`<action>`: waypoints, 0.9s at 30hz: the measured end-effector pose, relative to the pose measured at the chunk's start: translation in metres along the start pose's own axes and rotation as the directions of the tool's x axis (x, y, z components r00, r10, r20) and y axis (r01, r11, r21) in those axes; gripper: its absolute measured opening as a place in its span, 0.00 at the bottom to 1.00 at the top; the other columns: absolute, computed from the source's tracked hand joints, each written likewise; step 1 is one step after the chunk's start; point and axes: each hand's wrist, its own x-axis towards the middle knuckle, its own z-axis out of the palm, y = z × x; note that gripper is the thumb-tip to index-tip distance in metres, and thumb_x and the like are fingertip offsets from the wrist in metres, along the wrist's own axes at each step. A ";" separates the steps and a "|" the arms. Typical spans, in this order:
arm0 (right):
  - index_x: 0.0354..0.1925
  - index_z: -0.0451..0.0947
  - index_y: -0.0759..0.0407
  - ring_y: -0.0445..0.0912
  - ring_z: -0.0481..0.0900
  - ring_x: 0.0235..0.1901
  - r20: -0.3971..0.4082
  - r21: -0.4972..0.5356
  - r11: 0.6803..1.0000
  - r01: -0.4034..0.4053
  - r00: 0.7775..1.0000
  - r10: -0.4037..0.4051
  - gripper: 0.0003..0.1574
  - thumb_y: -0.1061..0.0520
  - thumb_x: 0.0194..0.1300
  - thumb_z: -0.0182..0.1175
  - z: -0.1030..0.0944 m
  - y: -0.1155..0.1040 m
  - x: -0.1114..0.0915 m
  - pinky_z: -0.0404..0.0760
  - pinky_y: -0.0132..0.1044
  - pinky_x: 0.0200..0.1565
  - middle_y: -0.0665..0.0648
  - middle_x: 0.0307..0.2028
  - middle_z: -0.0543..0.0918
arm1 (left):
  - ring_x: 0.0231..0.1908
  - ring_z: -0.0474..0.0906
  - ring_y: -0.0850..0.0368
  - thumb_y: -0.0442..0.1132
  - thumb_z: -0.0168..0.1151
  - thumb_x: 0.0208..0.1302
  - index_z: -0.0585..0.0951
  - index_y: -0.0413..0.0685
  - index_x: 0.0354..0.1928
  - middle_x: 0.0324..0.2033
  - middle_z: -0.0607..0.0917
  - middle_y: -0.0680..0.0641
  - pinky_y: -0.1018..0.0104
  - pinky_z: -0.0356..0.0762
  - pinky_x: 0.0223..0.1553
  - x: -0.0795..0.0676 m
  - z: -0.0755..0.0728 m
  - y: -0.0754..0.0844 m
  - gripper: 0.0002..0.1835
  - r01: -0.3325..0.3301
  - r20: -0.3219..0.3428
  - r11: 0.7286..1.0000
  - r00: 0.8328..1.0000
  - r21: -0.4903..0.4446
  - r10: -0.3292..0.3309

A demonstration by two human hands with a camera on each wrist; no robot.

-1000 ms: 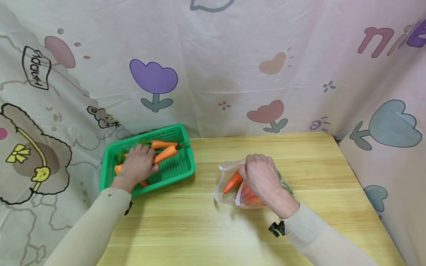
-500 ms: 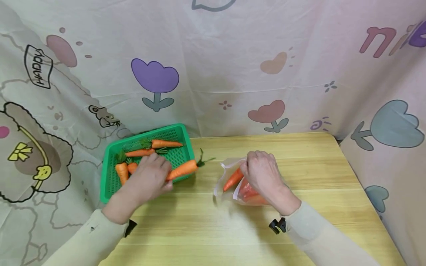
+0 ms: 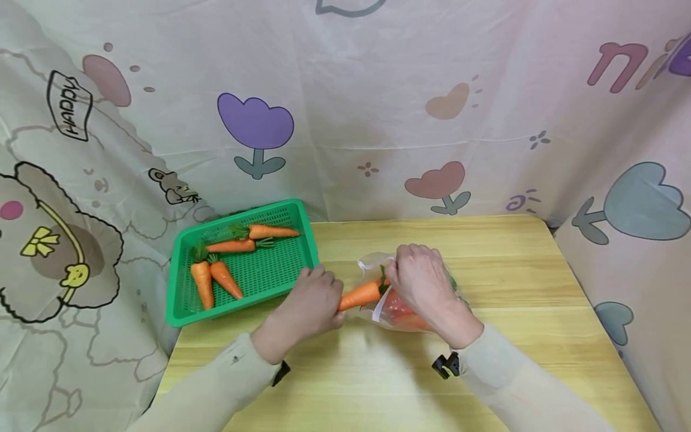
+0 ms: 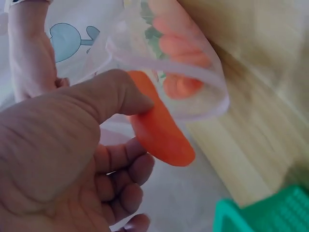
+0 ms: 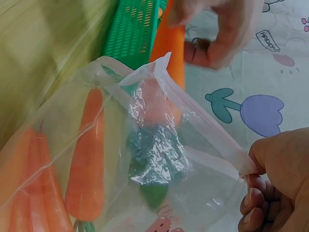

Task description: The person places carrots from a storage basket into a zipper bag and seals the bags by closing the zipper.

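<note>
My left hand (image 3: 309, 303) pinches a carrot (image 3: 360, 296) between thumb and fingers near its tip, its leafy top pointing at the mouth of a clear plastic bag (image 4: 212, 104). In the right wrist view, the carrot's green top shows through the film, inside the bag's opening. My right hand (image 3: 425, 282) pinches the rim of the bag, seen close up in the right wrist view, where thumb and fingers (image 5: 256, 193) hold the white edge. Several carrots (image 5: 87, 164) lie inside the bag.
A green perforated basket (image 3: 270, 291) stands on the left of the wooden table (image 3: 345, 372), with several carrots (image 3: 202, 282) in it. A printed cloth (image 3: 335, 108) hangs behind and at both sides of the table.
My left hand has lifted a carrot out of the green basket and carried it right to the bag's mouth. The right hand has stayed on the bag's rim, nearly still.
</note>
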 end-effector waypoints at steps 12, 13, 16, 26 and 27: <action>0.19 0.66 0.55 0.51 0.70 0.21 0.011 0.025 1.000 -0.007 1.000 0.007 0.18 0.61 0.61 0.61 -0.001 -0.003 -0.003 0.71 0.45 0.30 0.52 0.18 0.69 | 0.34 0.72 0.52 0.51 0.74 0.60 0.81 0.49 0.33 0.30 0.81 0.51 0.60 0.68 0.36 0.054 0.035 0.022 0.15 -0.018 -0.214 0.995 0.976 0.094 0.038; 0.18 0.66 0.55 0.50 0.70 0.21 0.016 0.031 0.999 -0.012 1.000 0.011 0.18 0.61 0.61 0.61 -0.001 -0.003 -0.003 0.71 0.45 0.31 0.52 0.18 0.69 | 0.34 0.72 0.52 0.52 0.73 0.61 0.81 0.50 0.33 0.30 0.81 0.51 0.60 0.69 0.36 0.057 0.038 0.024 0.15 -0.018 -0.206 0.995 0.978 0.094 0.037; 0.19 0.67 0.55 0.50 0.70 0.22 0.036 0.045 0.999 -0.029 0.999 0.028 0.18 0.61 0.62 0.61 -0.002 -0.004 -0.003 0.72 0.45 0.32 0.52 0.18 0.70 | 0.37 0.72 0.52 0.53 0.72 0.64 0.83 0.50 0.38 0.34 0.82 0.52 0.60 0.71 0.39 0.065 0.044 0.029 0.15 -0.024 -0.162 0.996 0.986 0.087 0.038; 0.19 0.66 0.56 0.52 0.71 0.24 0.075 0.074 0.995 -0.071 0.995 0.066 0.21 0.60 0.66 0.62 0.001 -0.003 -0.004 0.74 0.48 0.34 0.54 0.20 0.72 | 0.40 0.72 0.53 0.48 0.61 0.76 0.84 0.54 0.40 0.37 0.81 0.54 0.59 0.70 0.42 0.081 0.054 0.042 0.09 0.013 -0.076 0.995 0.997 0.094 -0.006; 0.19 0.66 0.56 0.52 0.71 0.24 0.076 0.077 0.994 -0.072 0.995 0.066 0.21 0.60 0.66 0.62 0.001 -0.003 -0.004 0.74 0.48 0.34 0.54 0.20 0.71 | 0.40 0.72 0.53 0.48 0.60 0.77 0.84 0.54 0.41 0.37 0.81 0.54 0.59 0.70 0.43 0.082 0.055 0.043 0.09 0.018 -0.077 0.995 0.997 0.098 -0.011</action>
